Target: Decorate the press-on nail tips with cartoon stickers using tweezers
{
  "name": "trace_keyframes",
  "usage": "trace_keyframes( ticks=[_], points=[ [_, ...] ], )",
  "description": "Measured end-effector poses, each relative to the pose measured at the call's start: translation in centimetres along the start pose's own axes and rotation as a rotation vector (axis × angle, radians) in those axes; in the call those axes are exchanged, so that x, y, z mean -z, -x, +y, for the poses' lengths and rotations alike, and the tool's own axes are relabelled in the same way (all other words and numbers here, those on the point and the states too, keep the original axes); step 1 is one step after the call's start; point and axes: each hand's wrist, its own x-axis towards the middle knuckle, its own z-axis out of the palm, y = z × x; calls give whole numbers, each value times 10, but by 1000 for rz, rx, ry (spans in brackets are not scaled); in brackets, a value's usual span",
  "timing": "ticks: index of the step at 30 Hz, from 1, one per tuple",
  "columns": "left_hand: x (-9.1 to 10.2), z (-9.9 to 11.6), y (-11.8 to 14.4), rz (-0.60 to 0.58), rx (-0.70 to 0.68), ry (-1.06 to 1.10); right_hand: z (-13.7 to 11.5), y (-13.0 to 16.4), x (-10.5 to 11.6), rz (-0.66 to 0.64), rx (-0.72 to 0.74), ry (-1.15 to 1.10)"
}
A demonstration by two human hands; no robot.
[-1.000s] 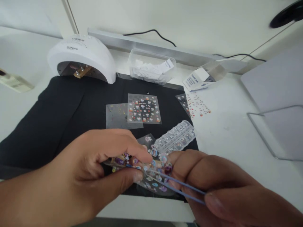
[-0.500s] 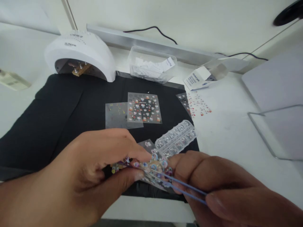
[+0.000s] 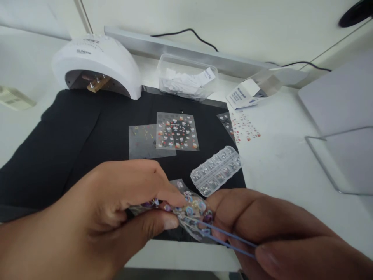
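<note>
My left hand (image 3: pixel 116 206) pinches a clear sheet of small colourful nail stickers (image 3: pixel 189 214) between thumb and forefinger, low in the view. My right hand (image 3: pixel 276 237) grips thin blue tweezers (image 3: pixel 230 241), whose tips rest on that sheet. Both hands hover over the near edge of a black mat (image 3: pixel 72 140). Just beyond the sheet lies a clear compartment box of small gems (image 3: pixel 215 170).
On the mat lie a cat-pattern sticker sheet (image 3: pixel 177 131) and a pale clear sheet (image 3: pixel 142 142). A white nail lamp (image 3: pixel 96 66) stands at back left, a clear tub of white pads (image 3: pixel 186 79) behind, a small white box (image 3: pixel 244 96) and another sticker sheet (image 3: pixel 241 128) to the right.
The sticker sheet and both hands have dropped slightly lower and closer together; the tweezers tips have shifted a little on the sheet. The view has tilted down a touch.
</note>
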Motion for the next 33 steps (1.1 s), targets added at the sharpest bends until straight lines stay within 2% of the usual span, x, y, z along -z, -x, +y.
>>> trace_keyframes(
  ticks=[4,8,10,12,18,24,33],
  points=[
    [-2,-1,0,0,9,20,-1,-4,-1,-29,69,-7],
    [-2,-2,-2,-8,10,39,1,-8,-6,-48,72,0],
    [-1,-3,-2,-11,15,38,0,-10,-10,44,89,-9],
    [-1,-3,-2,-20,19,43,-2,-10,-13,68,98,-15],
    [-2,-4,-3,-22,8,80,-9,-8,-16,9,6,-20],
    [-1,-3,-1,-36,31,99,-5,-9,-16,73,102,-45],
    [-1,-2,-2,-36,55,125,-18,-14,-10,-18,-12,-44]
  ],
)
